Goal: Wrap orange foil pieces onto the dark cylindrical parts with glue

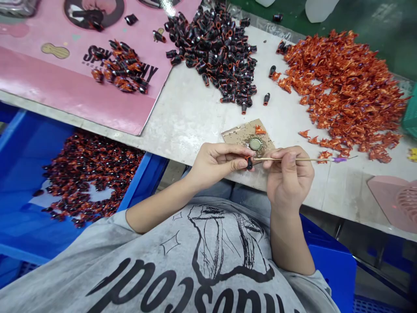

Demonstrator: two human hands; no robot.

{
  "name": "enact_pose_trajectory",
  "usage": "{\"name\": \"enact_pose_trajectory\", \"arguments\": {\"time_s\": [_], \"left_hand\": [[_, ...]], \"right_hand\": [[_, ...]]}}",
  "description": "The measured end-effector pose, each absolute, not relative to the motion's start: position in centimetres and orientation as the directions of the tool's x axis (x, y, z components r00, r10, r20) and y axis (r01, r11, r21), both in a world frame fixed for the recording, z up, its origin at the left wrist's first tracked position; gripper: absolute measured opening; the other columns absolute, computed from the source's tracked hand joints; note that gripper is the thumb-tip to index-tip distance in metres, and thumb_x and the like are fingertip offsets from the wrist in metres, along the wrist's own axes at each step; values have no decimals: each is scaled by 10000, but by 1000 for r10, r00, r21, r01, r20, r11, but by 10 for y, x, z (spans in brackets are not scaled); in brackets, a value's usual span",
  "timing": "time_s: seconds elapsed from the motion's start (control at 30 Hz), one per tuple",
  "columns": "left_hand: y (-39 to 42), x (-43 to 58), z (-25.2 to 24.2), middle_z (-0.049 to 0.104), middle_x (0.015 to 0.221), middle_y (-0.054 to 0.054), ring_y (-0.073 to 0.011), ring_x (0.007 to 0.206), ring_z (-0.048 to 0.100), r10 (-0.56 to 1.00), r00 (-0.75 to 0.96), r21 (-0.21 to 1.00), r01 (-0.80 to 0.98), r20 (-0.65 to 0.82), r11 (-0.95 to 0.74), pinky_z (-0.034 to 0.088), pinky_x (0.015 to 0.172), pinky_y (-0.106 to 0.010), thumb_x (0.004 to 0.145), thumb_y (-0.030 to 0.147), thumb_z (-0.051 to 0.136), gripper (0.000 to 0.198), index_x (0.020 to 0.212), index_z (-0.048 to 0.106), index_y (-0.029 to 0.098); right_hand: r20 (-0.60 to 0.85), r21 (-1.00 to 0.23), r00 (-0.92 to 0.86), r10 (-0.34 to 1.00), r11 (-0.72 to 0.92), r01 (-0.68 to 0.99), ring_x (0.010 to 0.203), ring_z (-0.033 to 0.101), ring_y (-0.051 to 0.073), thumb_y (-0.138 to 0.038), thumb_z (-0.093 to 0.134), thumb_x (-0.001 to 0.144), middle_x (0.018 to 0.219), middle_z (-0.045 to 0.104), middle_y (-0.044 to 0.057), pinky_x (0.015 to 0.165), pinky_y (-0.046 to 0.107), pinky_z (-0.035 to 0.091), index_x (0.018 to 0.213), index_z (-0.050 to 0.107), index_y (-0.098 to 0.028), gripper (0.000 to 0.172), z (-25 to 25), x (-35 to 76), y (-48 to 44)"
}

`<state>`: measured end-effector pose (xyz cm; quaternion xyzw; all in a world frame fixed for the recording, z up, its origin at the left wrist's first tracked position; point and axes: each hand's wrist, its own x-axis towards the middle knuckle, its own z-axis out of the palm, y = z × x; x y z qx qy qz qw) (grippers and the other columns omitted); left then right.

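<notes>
My left hand [213, 165] pinches a small black part with an orange edge [249, 163] between thumb and fingers. A thin wooden stick [308, 159] lies level in my right hand [289, 174], gripped by thumb and fingers. Its left tip reaches the black part; whether it touches or enters cannot be made out. The stick's right end has a purple wrap [339, 159] and a thin dark point. Just beyond my hands, a speckled cardboard piece [233, 134] carries a round cap-like dish [256, 144] and one orange spiky piece [259, 129].
Black parts form a heap [218, 52] at the table's back middle. Orange spiky pieces are piled [345, 87] to the right. Joined black-and-orange pieces lie on a pink mat [124, 108] and fill a blue bin [19, 143] at left. A pink fan-like object [387, 195] rests right.
</notes>
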<state>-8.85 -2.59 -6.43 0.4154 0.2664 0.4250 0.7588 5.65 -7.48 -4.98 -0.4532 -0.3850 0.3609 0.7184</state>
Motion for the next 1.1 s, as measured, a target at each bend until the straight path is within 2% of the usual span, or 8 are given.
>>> {"name": "enact_pose_trajectory", "arguments": {"time_s": [0.5,0.73,0.9,1.1], "left_hand": [[-27,-89,-62,811,793,-37,-161,677,772,878,477,866,-419,-46,273,659,701,-253,662,229,919,196,837,833,212],[-27,-90,-63,821,878,-41,-155,731,778,876,480,880,-402,-32,252,657,749,-251,692,195,897,185,864,835,227],[-27,-90,-63,820,866,-42,-161,723,776,874,486,882,-400,-27,249,659,750,-269,687,219,904,192,865,835,229],[-27,-89,-63,817,833,-43,-166,701,776,875,483,874,-408,-38,263,662,730,-274,687,249,908,191,859,832,218]], "right_hand": [[191,-944,466,864,292,-154,572,590,97,-445,699,886,612,597,-40,550,220,547,741,689,-231,259,-54,52,-74],[134,-963,473,871,227,-146,579,593,93,-453,692,889,649,615,-41,546,222,541,762,704,-242,246,-52,52,-76],[149,-975,481,864,210,-74,567,593,95,-474,667,903,656,639,-40,562,235,546,771,681,-238,271,-52,53,-77],[237,-947,471,850,311,-83,583,616,86,-413,636,941,670,639,-39,575,228,529,759,666,-225,263,-52,55,-74]]}}
